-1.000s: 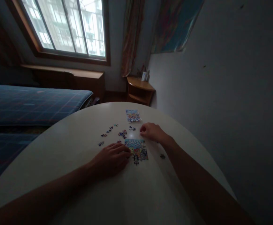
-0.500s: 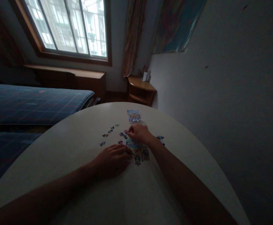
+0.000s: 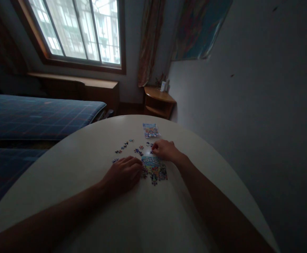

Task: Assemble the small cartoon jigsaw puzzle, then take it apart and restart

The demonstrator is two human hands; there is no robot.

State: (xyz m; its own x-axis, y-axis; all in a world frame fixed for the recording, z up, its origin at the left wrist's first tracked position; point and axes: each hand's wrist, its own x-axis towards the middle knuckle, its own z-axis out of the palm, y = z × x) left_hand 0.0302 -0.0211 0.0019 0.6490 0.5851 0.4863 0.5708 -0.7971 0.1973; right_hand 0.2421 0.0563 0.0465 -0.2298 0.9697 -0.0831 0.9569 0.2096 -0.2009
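One round white table (image 3: 132, 225) filled the lower view, and on it, near the middle, a partly built jigsaw puzzle (image 3: 151, 164) lay flat. Its far part showed a light blue band with large lettering; its near part was multicoloured, with a ragged edge and one piece (image 3: 154, 182) jutting toward the person.

The left hand (image 3: 125, 174) rested palm down just beside the puzzle, its fingers bent and their tips at the left edge. Whether they gripped anything could not be told. The right hand (image 3: 166, 150) was over the table just beyond the puzzle's far right corner, thumb and fingertips bunched close together near a small dark piece (image 3: 151, 152); the pictures did not show clearly if it was pinched. The two hands were apart from each other.

Several loose pieces (image 3: 138, 151) lay beyond the puzzle, and more of them (image 3: 124, 146) were strung out in a slanting row to the left. Farther off, a colourful packet (image 3: 151, 130) lay flat.

Past the table were a blue plaid mattress (image 3: 37, 117) on the left, a bright window (image 3: 76, 31) and a wooden corner shelf (image 3: 158, 94).
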